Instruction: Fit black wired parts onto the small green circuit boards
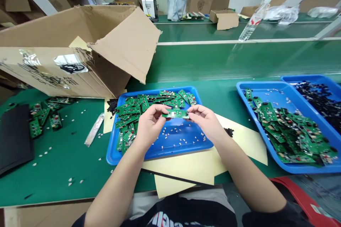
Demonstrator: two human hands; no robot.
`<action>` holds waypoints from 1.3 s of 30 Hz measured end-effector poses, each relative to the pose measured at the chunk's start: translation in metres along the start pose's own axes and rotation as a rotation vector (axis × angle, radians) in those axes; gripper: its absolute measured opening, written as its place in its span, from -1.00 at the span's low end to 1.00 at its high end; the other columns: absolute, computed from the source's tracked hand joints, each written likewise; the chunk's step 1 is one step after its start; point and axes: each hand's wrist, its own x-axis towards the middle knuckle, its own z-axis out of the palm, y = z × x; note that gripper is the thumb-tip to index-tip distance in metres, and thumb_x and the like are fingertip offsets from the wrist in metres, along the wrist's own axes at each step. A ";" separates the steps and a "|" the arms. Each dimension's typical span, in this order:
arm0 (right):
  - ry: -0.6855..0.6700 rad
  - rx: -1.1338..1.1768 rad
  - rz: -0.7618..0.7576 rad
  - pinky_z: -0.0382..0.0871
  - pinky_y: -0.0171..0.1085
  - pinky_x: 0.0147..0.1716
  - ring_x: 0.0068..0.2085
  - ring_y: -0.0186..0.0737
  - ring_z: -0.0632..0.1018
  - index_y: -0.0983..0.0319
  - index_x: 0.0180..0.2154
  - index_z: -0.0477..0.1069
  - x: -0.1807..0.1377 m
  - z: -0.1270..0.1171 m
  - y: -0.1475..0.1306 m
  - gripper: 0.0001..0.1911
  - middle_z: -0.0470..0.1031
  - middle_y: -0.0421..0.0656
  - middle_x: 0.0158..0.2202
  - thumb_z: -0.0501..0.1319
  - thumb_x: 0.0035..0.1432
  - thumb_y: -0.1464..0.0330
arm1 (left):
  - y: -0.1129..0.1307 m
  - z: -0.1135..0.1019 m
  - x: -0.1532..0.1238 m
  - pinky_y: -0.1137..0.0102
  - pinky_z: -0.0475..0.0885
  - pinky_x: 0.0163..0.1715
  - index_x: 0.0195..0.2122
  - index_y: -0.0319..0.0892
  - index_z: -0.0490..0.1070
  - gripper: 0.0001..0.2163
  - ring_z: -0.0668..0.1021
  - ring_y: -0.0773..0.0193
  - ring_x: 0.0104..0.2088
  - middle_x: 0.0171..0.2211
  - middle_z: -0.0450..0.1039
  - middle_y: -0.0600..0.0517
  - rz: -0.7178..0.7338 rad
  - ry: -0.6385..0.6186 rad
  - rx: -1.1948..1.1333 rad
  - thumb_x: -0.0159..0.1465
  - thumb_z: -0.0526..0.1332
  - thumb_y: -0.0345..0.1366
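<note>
A narrow green circuit board [176, 114] is held level between both hands over a blue tray [149, 153]. My left hand [152, 123] pinches its left end between thumb and fingers. At the other end, my right hand [204, 117] grips the board the same way. Beneath and behind it, many more green circuit boards [130, 111] lie piled along the left and back of the tray. Small white pieces [174, 138] are scattered over the tray's bare blue floor.
On the right stand a blue tray of boards [289, 138] and another of black parts [319, 99]. An open cardboard box [53, 67] sits at the left, near loose boards [39, 117] and a black sheet [14, 136]. Yellowish paper [183, 166] lies under the middle tray.
</note>
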 end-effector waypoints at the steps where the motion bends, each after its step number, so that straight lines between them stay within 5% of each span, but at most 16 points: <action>1: -0.003 0.036 0.012 0.44 -0.27 -0.32 -0.40 -0.33 0.50 0.19 -0.42 0.45 -0.001 0.001 0.000 -0.76 0.47 -0.25 -0.46 0.39 -0.17 0.24 | -0.001 0.001 -0.001 0.35 0.54 -0.32 -0.41 -0.18 0.34 -0.95 0.56 0.25 -0.25 -0.25 0.47 -0.03 0.013 0.012 0.019 0.08 0.15 -0.43; 6: 0.025 0.054 -0.008 0.45 -0.24 -0.28 -0.36 -0.33 0.50 0.20 -0.37 0.44 0.001 0.001 0.002 -0.72 0.47 -0.23 -0.39 0.38 -0.16 0.24 | -0.003 0.003 -0.004 0.35 0.51 -0.26 -0.41 -0.18 0.36 -0.87 0.51 0.21 -0.17 -0.25 0.41 -0.03 0.006 -0.068 0.086 0.02 0.13 -0.50; 11: 0.005 -0.053 -0.034 0.43 -0.28 -0.29 -0.36 -0.31 0.49 0.20 -0.38 0.40 0.002 0.001 0.005 -0.74 0.47 -0.24 -0.41 0.37 -0.15 0.25 | 0.008 0.007 -0.004 0.32 0.48 -0.21 -0.42 -0.20 0.41 -0.92 0.50 0.20 -0.16 -0.21 0.41 -0.07 -0.135 -0.222 0.023 0.05 0.25 -0.34; 16: -0.058 -0.188 -0.117 0.42 -0.29 -0.33 -0.38 -0.30 0.49 0.20 -0.42 0.39 -0.001 0.005 0.007 -0.75 0.48 -0.24 -0.43 0.33 -0.09 0.19 | 0.004 0.013 -0.004 0.41 0.42 -0.36 -0.54 -0.22 0.35 -0.81 0.49 0.33 -0.40 -0.47 0.40 0.05 -0.283 -0.170 -0.027 -0.02 0.36 -0.28; 21: -0.051 -0.173 -0.178 0.44 -0.25 -0.28 -0.36 -0.28 0.53 0.20 -0.38 0.44 -0.001 0.003 0.007 -0.82 0.50 -0.21 -0.41 0.26 0.01 0.23 | 0.002 0.012 -0.001 0.45 0.44 -0.41 -0.17 -0.19 0.33 -0.55 0.52 0.39 -0.49 -0.47 0.41 0.15 -0.498 -0.154 -0.367 -0.09 0.42 -0.35; 26: -0.079 -0.189 -0.183 0.44 -0.24 -0.25 -0.33 -0.29 0.54 0.16 -0.09 0.42 -0.002 0.000 0.006 -0.65 0.46 -0.25 -0.42 0.23 0.02 0.33 | 0.009 0.011 0.002 0.43 0.48 -0.33 -0.28 -0.20 0.30 -0.71 0.55 0.37 -0.44 -0.42 0.46 0.08 -0.607 -0.089 -0.479 -0.02 0.33 -0.40; 28: -0.074 -0.189 -0.167 0.45 -0.26 -0.27 -0.31 -0.29 0.55 0.19 -0.13 0.42 -0.003 0.000 0.007 -0.67 0.48 -0.23 -0.40 0.25 0.00 0.34 | 0.010 0.014 0.001 0.42 0.47 -0.37 -0.30 -0.20 0.27 -0.75 0.55 0.36 -0.47 -0.43 0.46 0.08 -0.637 -0.078 -0.445 -0.02 0.26 -0.44; 32: -0.074 -0.234 -0.183 0.46 -0.25 -0.25 -0.28 -0.26 0.55 0.22 -0.31 0.41 -0.006 0.002 0.008 -0.84 0.52 -0.16 -0.35 0.27 0.00 0.33 | 0.009 0.021 -0.004 0.50 0.35 -0.49 -0.31 -0.19 0.29 -0.77 0.43 0.43 -0.55 -0.52 0.39 0.15 -0.568 -0.042 -0.352 -0.04 0.21 -0.44; 39: -0.153 -0.319 -0.256 0.47 -0.26 -0.22 -0.25 -0.28 0.55 0.19 -0.23 0.39 -0.013 0.008 0.005 -0.82 0.53 -0.15 -0.29 0.23 0.05 0.38 | 0.007 0.024 -0.008 0.47 0.25 -0.50 -0.59 -0.18 0.32 -0.82 0.33 0.38 -0.54 -0.62 0.29 0.14 -0.173 -0.071 0.257 0.07 0.24 -0.24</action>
